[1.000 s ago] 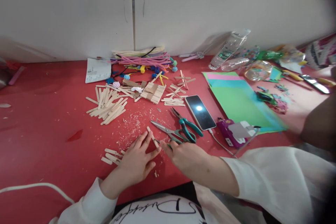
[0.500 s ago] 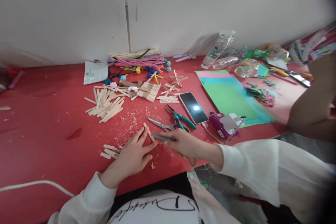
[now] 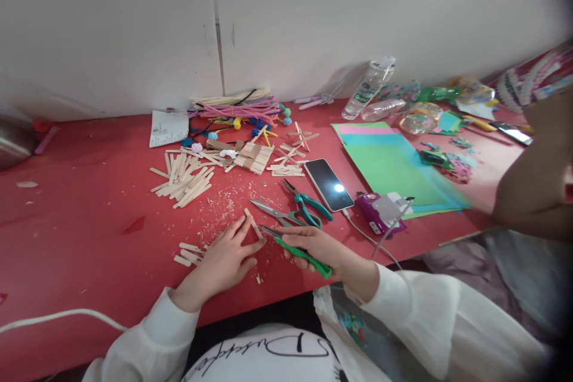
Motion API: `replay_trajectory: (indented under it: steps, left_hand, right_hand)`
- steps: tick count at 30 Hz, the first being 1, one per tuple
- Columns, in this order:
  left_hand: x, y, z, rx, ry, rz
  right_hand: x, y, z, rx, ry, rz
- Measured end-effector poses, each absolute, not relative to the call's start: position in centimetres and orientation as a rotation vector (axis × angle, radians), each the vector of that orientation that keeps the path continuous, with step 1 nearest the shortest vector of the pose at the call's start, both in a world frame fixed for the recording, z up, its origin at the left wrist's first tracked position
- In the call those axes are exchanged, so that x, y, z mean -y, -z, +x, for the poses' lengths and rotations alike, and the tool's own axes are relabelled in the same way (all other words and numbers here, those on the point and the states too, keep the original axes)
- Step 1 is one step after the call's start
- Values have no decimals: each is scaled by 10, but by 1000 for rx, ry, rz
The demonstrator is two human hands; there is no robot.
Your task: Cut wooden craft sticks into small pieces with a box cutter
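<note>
My left hand point(image 3: 226, 256) lies flat on the red table point(image 3: 80, 233), fingers spread, pressing down a short wooden stick point(image 3: 253, 222). My right hand point(image 3: 320, 246) is closed around green-handled cutting pliers point(image 3: 301, 252), whose metal jaws meet the near end of that stick. A few cut stick pieces point(image 3: 190, 252) lie just left of my left hand. Wood shavings point(image 3: 224, 209) are scattered beyond my fingers.
Scissors point(image 3: 276, 213) and teal-handled pliers point(image 3: 307, 201) lie just beyond my hands, next to a phone point(image 3: 329, 183) with a cable. A pile of sticks point(image 3: 185, 179), pipe cleaners point(image 3: 242, 108), coloured paper point(image 3: 389, 158) and bottles point(image 3: 369, 88) lie farther back. Another person's arm point(image 3: 535, 182) reaches in at right.
My right hand has picked up the green-handled pliers and brought their jaws to the stick under my left hand. My left hand has stayed put.
</note>
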State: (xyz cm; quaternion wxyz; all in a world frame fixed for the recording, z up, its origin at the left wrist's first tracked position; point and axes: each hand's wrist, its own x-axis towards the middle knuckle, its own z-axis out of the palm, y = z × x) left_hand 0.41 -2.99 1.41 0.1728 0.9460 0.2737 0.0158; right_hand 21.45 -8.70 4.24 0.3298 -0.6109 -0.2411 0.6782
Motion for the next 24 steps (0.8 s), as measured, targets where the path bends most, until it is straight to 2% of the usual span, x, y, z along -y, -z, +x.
replay_trajectory:
  steps: [5, 9, 13, 24]
  left_hand:
    - [26, -11, 3, -766, -161, 2697]
    - [21, -17, 9, -953, -320, 2663]
    - [14, -27, 19, -1074, -323, 2657]
    - [8, -13, 42, -1189, -242, 2663]
  right_hand:
    - [106, -34, 207, 844, -1453, -1656]
    - [118, -21, 200, 945, -1225, -1704]
    - [122, -5, 195, 1042, -1046, -1730]
    - [97, -4, 188, 1350, -793, -1669]
